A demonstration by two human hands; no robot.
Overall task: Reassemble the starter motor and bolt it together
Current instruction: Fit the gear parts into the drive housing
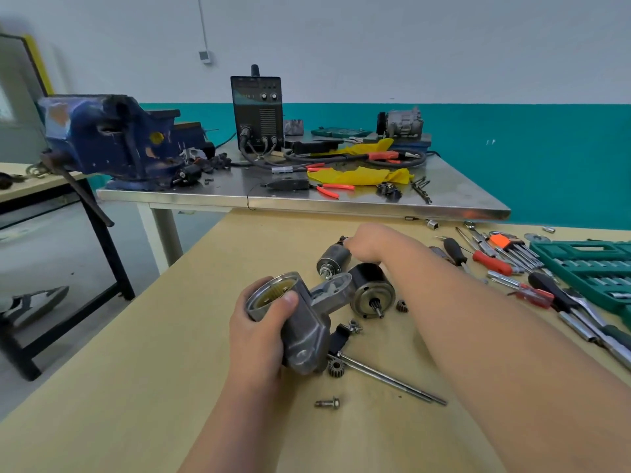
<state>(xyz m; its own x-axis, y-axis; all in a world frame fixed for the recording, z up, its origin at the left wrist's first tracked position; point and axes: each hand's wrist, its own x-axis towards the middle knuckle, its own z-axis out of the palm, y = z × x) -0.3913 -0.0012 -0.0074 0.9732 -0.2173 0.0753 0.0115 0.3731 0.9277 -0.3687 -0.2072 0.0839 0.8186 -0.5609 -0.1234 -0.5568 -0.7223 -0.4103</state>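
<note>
Screwdrivers [491, 262] at 3 o'clock. Your left hand [259, 332] grips the housing [307, 332]; your right hand [370, 242], 1 o'clock, touches the solenoid [334, 259], grip unclear.

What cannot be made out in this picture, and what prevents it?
- Head view: fingertips of the right hand at the small cylinder, hidden behind the hand itself; grip unclear.
- Head view: opening of the metal housing, partly covered by the thumb of the left hand.
- Head view: green socket case, cut off by the right edge.
- Head view: labels on the black machine, too small to read.
</note>
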